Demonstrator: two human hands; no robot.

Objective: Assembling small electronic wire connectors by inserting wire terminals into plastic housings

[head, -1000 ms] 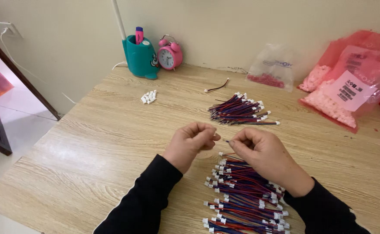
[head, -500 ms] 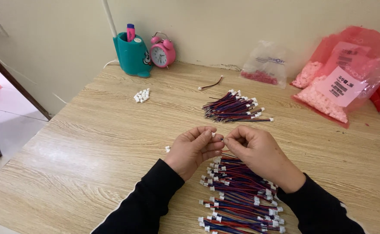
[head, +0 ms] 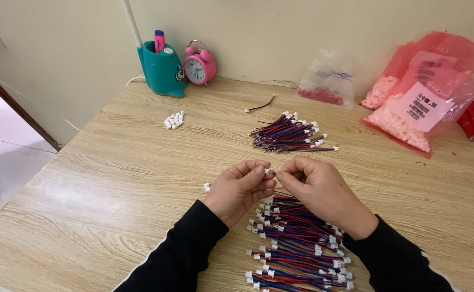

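My left hand [head: 241,189] pinches a small white connector [head: 268,171] between thumb and fingers. My right hand [head: 318,190] meets it fingertip to fingertip, gripping the end of a thin red-and-blue wire that is mostly hidden under the palm. Both hands hover just above a near pile of red-and-blue wires with white plugs [head: 296,246]. A second bundle of the same wires [head: 291,135] lies farther back on the wooden table [head: 112,178]. One loose white connector [head: 207,186] lies just left of my left hand.
A small heap of white connectors [head: 174,119] and a single wire [head: 261,105] lie toward the back. A teal pen holder [head: 161,67], pink alarm clock [head: 199,64], clear bag [head: 329,81] and pink bags of white parts [head: 421,97] line the wall.
My hands have stayed together over the near pile, fingertips drawing closer. The head view has drifted, so the objects at the back sit slightly lower and left.
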